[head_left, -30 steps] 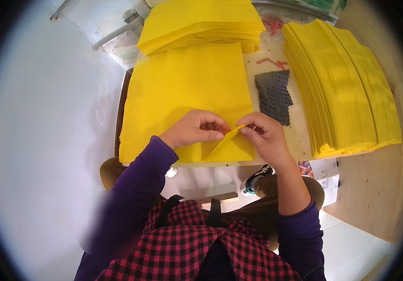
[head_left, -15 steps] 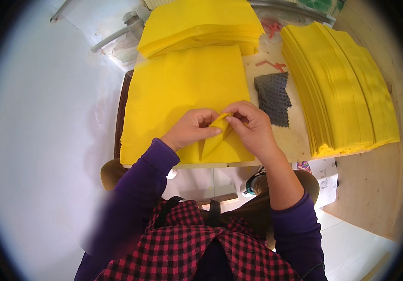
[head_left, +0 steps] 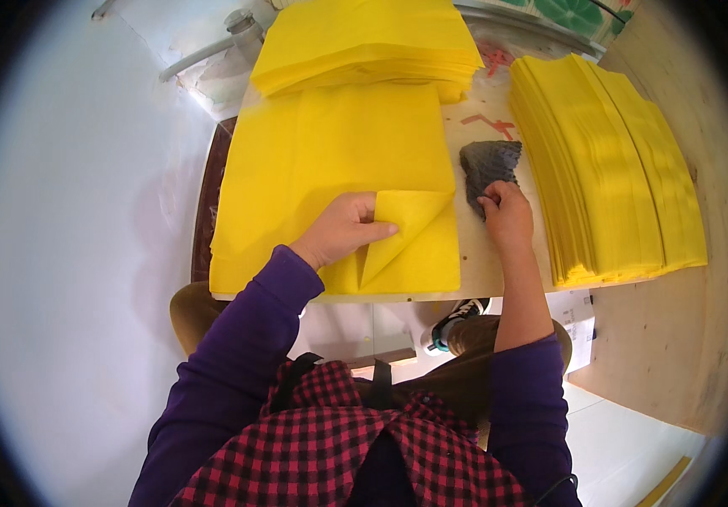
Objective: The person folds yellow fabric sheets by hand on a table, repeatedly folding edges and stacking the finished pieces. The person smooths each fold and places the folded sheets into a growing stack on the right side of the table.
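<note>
My left hand (head_left: 343,226) pinches the folded-back corner of a yellow fabric sheet (head_left: 330,144) at the near side of the table. Its thumb lies on top of the fold, and the other fingers are hidden beneath it. The turned-up flap (head_left: 410,215) stands in a pointed triangle over the sheet below. To the right, my right hand (head_left: 509,215) has its fingers closed on the near edge of a dark grey textured cloth piece (head_left: 490,160) with a zigzag-cut edge. That cloth is bunched and partly raised from the wooden table.
A thick stack of yellow fabric (head_left: 368,42) sits at the far side, overlapping the sheet. Another tall folded yellow stack (head_left: 605,169) stands at the right. Red strips (head_left: 490,125) lie on the wooden tabletop (head_left: 478,262). A clear jar (head_left: 244,29) is at the far left, near the white wall (head_left: 85,253).
My right hand has left the yellow corner and moved right onto the grey cloth, which is now gripped and crumpled. My left hand still holds the fold, whose flap has opened wider.
</note>
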Action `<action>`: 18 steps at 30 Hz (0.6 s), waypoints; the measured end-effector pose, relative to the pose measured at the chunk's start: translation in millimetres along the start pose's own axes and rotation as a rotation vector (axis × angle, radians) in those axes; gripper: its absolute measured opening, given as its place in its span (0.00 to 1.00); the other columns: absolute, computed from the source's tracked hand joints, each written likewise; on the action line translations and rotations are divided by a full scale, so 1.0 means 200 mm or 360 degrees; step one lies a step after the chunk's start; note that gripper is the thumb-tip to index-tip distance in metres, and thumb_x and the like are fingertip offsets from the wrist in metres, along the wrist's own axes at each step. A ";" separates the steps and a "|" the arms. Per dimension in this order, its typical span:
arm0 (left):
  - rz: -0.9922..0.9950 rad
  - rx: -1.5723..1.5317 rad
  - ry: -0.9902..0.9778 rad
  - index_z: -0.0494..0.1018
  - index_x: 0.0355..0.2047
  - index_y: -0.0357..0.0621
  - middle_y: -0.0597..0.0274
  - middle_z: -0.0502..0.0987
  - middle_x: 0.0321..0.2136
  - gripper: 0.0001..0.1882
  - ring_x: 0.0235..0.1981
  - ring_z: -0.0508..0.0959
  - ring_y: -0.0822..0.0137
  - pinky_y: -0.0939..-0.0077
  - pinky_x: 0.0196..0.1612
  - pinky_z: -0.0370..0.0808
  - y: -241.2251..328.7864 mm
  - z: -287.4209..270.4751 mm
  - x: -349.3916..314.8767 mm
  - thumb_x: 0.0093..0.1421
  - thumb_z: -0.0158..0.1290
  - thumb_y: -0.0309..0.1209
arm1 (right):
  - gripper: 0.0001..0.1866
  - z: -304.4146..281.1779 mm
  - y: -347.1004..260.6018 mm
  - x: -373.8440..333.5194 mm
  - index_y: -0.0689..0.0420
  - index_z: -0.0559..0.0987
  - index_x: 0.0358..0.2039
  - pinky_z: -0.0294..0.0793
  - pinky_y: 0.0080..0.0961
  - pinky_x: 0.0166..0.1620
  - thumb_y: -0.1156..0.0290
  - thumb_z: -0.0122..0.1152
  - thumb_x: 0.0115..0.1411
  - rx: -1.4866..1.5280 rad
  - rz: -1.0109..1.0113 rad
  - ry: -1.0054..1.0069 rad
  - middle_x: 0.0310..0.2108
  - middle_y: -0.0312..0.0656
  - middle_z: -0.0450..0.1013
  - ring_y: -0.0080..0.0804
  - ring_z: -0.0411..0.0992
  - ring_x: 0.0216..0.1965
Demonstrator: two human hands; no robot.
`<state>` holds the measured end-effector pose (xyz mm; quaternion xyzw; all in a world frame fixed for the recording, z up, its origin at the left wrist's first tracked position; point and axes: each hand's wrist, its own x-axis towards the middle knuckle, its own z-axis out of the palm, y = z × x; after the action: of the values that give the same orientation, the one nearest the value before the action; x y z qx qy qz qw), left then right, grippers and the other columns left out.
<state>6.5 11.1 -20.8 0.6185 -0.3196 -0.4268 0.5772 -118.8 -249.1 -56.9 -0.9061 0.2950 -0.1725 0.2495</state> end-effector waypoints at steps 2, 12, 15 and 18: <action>0.0058 -0.0054 0.0030 0.74 0.44 0.34 0.64 0.78 0.39 0.13 0.38 0.76 0.76 0.80 0.44 0.73 0.00 0.01 0.00 0.60 0.56 0.27 | 0.05 0.02 0.02 0.01 0.58 0.78 0.31 0.73 0.37 0.41 0.70 0.62 0.57 -0.0014 -0.0032 0.0068 0.34 0.42 0.74 0.42 0.73 0.37; 0.0029 -0.0115 -0.0040 0.73 0.47 0.36 0.64 0.78 0.43 0.14 0.43 0.76 0.75 0.79 0.49 0.71 0.01 0.02 0.00 0.61 0.55 0.25 | 0.11 -0.14 -0.28 -0.21 0.61 0.76 0.27 0.67 0.19 0.26 0.69 0.69 0.54 0.1148 0.0085 -0.0215 0.19 0.34 0.70 0.19 0.64 0.21; 0.0049 -0.0125 -0.0055 0.74 0.46 0.36 0.65 0.78 0.41 0.13 0.41 0.76 0.76 0.79 0.47 0.72 0.01 0.01 0.01 0.61 0.54 0.26 | 0.14 -0.12 -0.43 -0.30 0.61 0.75 0.24 0.65 0.18 0.25 0.68 0.73 0.51 0.1096 -0.0044 -0.0423 0.16 0.32 0.68 0.16 0.62 0.20; 0.0073 -0.0051 -0.0067 0.74 0.44 0.36 0.67 0.78 0.38 0.11 0.39 0.75 0.77 0.80 0.45 0.71 0.01 0.00 0.00 0.63 0.53 0.28 | 0.16 -0.08 -0.51 -0.29 0.61 0.73 0.22 0.65 0.19 0.24 0.67 0.74 0.49 0.1003 -0.0127 -0.0429 0.16 0.34 0.68 0.19 0.63 0.19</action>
<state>7.1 11.4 -18.0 0.5926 -0.3389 -0.4314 0.5898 -125.8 -146.8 3.6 -0.8100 0.1560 -0.1436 0.5467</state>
